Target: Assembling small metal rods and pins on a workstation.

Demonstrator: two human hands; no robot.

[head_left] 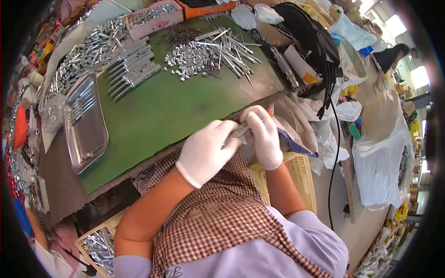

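Note:
My left hand (207, 149) and my right hand (264, 139), both in white knit gloves, meet at the near edge of the table. Between their closed fingers is a short silver metal tube (240, 131), mostly hidden by the gloves. Beyond them on the green mat (153, 120) lie a row of thick silver cylinders (134, 69), a heap of small shiny metal nuts (187, 60) and a spread of thin metal rods (234, 51). A steel tray (100, 134) at the left holds several thin rods and a few small pieces.
A pink box (155, 28) of small metal parts stands at the back, beside a large pile of short metal pieces (90, 48). A black bag (303, 34) and a metal tool (285, 67) lie at the far right. Yellow crates (301, 178) flank my lap.

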